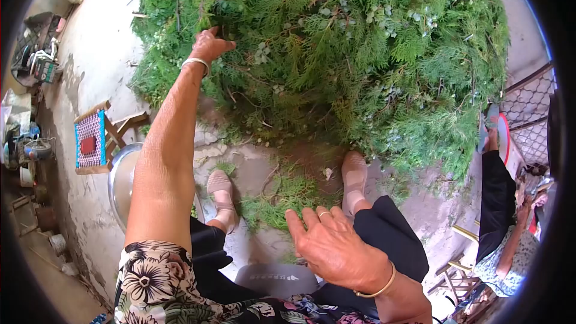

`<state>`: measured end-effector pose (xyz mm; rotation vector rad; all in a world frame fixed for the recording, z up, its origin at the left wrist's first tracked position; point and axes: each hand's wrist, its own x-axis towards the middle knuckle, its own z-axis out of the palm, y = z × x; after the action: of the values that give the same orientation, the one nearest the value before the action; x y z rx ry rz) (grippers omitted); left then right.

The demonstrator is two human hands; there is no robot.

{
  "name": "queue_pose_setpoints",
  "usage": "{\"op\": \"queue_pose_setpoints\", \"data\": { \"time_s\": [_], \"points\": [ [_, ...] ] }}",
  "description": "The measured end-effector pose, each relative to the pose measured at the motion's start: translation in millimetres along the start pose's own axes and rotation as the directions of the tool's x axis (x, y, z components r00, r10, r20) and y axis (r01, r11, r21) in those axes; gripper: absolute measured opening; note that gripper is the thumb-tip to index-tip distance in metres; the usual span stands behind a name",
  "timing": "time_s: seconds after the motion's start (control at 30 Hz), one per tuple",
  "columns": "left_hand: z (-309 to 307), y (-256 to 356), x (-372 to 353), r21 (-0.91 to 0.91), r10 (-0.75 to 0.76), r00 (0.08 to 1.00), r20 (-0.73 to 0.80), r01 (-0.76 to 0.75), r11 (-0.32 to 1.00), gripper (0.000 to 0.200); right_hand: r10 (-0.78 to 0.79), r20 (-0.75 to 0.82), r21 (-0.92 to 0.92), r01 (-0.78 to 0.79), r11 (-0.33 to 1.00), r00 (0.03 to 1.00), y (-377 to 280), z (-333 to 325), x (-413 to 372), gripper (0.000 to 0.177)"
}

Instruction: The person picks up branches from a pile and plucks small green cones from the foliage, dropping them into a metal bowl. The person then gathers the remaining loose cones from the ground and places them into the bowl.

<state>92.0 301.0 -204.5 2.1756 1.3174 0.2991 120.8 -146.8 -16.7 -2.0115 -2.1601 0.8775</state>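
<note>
A big heap of green arborvitae branches (336, 66) with small pale blue-green cones fills the far side of the view. My left hand (211, 45), a white bangle at its wrist, is stretched out to the heap's left part. Its thumb and forefinger are apart with nothing visible between them; the other fingers are partly hidden. Above my lap is my right hand (339, 249), wearing a ring and a gold-coloured bangle. Its fingers are loosely bent and spread, holding nothing. Loose green sprigs (282, 195) lie on the ground between my feet.
Beside my left arm is a shiny metal basin (122, 183), near a low stool with a woven seat (90, 143). A grey lettered object (276, 279) shows between my legs. Another person (504, 258) sits at right, by a wire mesh panel (531, 105). Clutter lines the left wall.
</note>
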Motion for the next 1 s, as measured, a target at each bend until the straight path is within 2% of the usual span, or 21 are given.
{"op": "queue_pose_setpoints", "data": {
  "time_s": [0.03,0.1,0.13,0.17,0.23,0.3,0.37,0.4,0.43,0.47,0.5,0.6,0.63,0.7,0.77,0.83,0.87,0.9,0.93,0.97,1.0],
  "points": [
    [-4.3,9.4,-3.7,-0.007,0.002,1.000,0.001,-0.002,1.000,0.078,0.000,-0.012,0.002,0.000,1.000,1.000,0.6,0.2,-0.6,0.044],
    [-26.5,32.7,-31.1,-0.322,-0.037,0.984,0.173,0.092,0.942,0.078,-0.013,-0.031,-0.016,0.012,1.000,0.999,1.4,3.2,-0.5,0.046],
    [-18.1,25.4,-39.3,-0.465,0.061,0.996,0.071,-0.021,0.885,0.071,-0.020,-0.040,-0.010,0.019,1.000,0.999,-0.2,2.8,0.2,0.043],
    [-28.4,38.4,-61.5,-0.458,0.060,0.996,0.059,-0.026,0.889,0.071,-0.030,-0.054,-0.008,0.029,1.000,0.998,-1.9,1.9,1.1,0.040],
    [-60.8,77.2,-117.8,-0.190,0.129,0.991,-0.047,-0.136,0.972,0.069,-0.011,-0.048,0.012,0.012,1.000,0.999,-4.3,1.0,2.4,0.036],
    [-85.9,85.0,-145.6,-0.244,0.210,0.970,-0.126,-0.235,0.941,0.061,0.006,-0.046,0.030,-0.005,1.000,0.999,-3.9,-1.1,4.0,0.032],
    [-112.1,94.8,-168.1,-0.283,0.292,0.934,-0.205,-0.342,0.896,0.054,0.082,-0.265,0.125,-0.051,0.991,0.961,0.0,-6.5,6.9,0.024],
    [-127.1,100.7,-177.4,-0.462,0.182,0.960,-0.214,-0.264,0.847,0.047,0.069,-0.286,0.121,-0.035,0.992,0.956,0.7,-11.5,8.4,0.024],
    [-140.2,106.6,-186.4,-0.626,0.075,0.976,-0.202,-0.188,0.756,0.041,0.161,-0.343,0.220,-0.088,0.972,0.925,1.7,-17.8,9.6,0.024],
    [-146.0,111.2,-193.8,-0.606,0.080,0.951,-0.299,-0.254,0.754,0.030,0.255,-0.390,0.320,-0.129,0.939,0.885,2.5,-23.2,10.1,0.025],
    [-152.7,118.9,-205.1,-0.593,0.095,0.942,-0.321,-0.278,0.755,0.030,0.240,-0.413,0.313,-0.110,0.943,0.878,3.6,-27.3,10.1,0.025],
    [-153.5,148.1,-254.3,-0.728,0.035,0.975,-0.219,-0.187,0.659,0.024,0.393,-0.553,0.590,0.012,0.808,0.735,9.8,-31.8,11.6,0.030],
    [-152.7,160.2,-275.0,-0.753,0.018,0.982,-0.188,-0.156,0.640,0.023,0.389,-0.566,0.584,0.021,0.811,0.727,12.5,-32.1,12.8,0.030],
    [-147.8,176.6,-311.1,-0.801,0.067,0.990,-0.126,-0.141,0.581,0.022,0.501,-0.576,0.702,0.078,0.708,0.646,17.5,-31.2,15.2,0.033],
    [-148.1,187.5,-332.1,-0.849,0.111,0.992,-0.057,-0.107,0.517,0.022,0.540,-0.547,0.748,0.085,0.658,0.640,20.7,-31.4,17.8,0.037],
    [-147.7,191.8,-344.8,-0.967,0.206,0.978,-0.019,-0.071,0.246,0.021,0.630,-0.287,0.952,0.140,0.274,0.721,20.7,-31.7,19.8,0.040],
    [-145.3,188.0,-344.1,-0.993,0.193,0.979,0.072,0.052,0.103,0.024,0.634,-0.280,0.954,0.133,0.270,0.720,17.7,-32.6,20.3,0.040],
    [-143.0,184.8,-342.7,-0.993,0.187,0.979,0.077,0.059,0.100,0.024,0.618,-0.244,0.970,0.188,0.155,0.747,12.8,-34.8,21.2,0.040],
    [-140.5,181.8,-341.3,-0.994,0.269,0.957,0.108,0.113,-0.001,0.027,0.597,-0.210,0.971,0.237,0.035,0.774,8.2,-37.0,21.6,0.040],
    [-137.2,179.4,-340.2,-0.980,0.354,0.926,0.129,0.174,-0.096,0.030,0.601,-0.205,0.972,0.231,0.034,0.772,4.7,-39.6,21.3,0.040],
    [-131.3,177.9,-341.1,-0.975,0.377,0.918,0.128,0.187,-0.124,0.033,0.508,-0.207,0.959,0.277,-0.066,0.836,1.8,-42.4,20.6,0.040]
  ]
}}
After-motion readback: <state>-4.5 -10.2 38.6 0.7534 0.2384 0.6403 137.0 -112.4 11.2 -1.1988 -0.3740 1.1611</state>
